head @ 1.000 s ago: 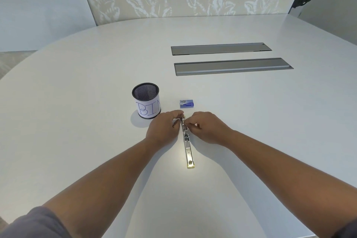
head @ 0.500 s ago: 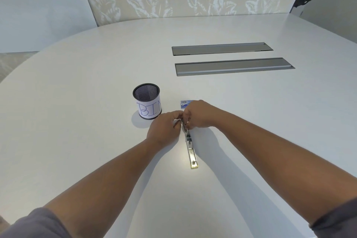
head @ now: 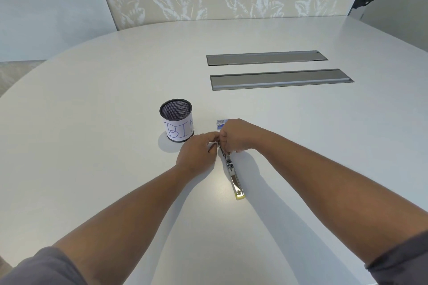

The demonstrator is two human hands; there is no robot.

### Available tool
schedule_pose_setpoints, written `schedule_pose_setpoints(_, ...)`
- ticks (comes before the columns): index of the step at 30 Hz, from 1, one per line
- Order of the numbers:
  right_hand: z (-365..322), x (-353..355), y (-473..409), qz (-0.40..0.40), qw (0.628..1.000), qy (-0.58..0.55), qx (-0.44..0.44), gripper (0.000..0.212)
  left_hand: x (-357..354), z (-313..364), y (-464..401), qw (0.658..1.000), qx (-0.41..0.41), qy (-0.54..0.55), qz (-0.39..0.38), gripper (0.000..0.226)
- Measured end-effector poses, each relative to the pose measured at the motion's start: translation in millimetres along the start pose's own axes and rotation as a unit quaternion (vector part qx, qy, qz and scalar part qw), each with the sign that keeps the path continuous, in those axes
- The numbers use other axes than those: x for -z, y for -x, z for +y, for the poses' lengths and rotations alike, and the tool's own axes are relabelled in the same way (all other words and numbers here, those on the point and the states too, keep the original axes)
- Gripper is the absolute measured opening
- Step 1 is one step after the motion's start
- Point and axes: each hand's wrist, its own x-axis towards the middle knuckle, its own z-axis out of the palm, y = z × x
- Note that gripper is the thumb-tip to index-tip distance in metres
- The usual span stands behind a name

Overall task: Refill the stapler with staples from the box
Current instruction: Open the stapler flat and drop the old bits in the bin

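Left of frame centre, a black mesh cup (head: 176, 122) wears a paper label hand-lettered "BIN". Just right of it, the left hand (head: 195, 154) and right hand (head: 236, 135) pinch the far end of the opened stapler (head: 234, 177), lying on the white table (head: 92, 146). The staple box (head: 221, 123) peeks out behind the right hand; its print is unreadable.

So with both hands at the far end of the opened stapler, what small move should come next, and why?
Probably the right hand reaches back to the staple box just behind it. The stapler lies open on the table, the left hand steadies it, and no staple strip is visible.
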Motion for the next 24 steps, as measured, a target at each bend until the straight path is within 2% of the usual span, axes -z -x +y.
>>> schedule_pose_setpoints(2,0.2,0.8,1.0,0.009,0.999,-0.052,-0.011,0.01,0.5,1.3,0.3,1.0,0.0,0.0,0.0,0.039)
schedule_pose_setpoints(6,8.6,-5.5,3.7,0.024,0.981,-0.192,-0.03,0.036,1.3,0.8,-0.2,1.0,-0.003,-0.006,-0.008,0.038)
schedule_pose_setpoints(8,14.8,-10.3,5.7,0.024,0.966,-0.257,-0.026,0.027,1.1,-0.5,-0.4,1.0,-0.003,-0.008,-0.008,0.037)
schedule_pose_setpoints(10,21.0,-15.5,5.6,0.031,0.953,-0.302,-0.015,0.005,0.5,-1.3,-0.7,1.0,-0.005,-0.011,-0.007,0.036)
schedule_pose_setpoints(15,31.6,-31.1,5.3,0.082,0.916,-0.393,0.007,0.005,-2.2,-3.7,-1.2,1.0,-0.008,-0.006,0.002,0.036)
schedule_pose_setpoints(18,34.5,-41.3,6.5,0.111,0.89,-0.442,0.006,0.015,-4.0,-3.6,0.1,1.0,-0.011,0.001,0.014,0.037)
schedule_pose_setpoints(24,37.5,-59.1,7.1,0.152,0.803,-0.576,-0.005,0.012,-2.4,-1.5,5.8,0.999,-0.014,0.033,0.029,0.04)
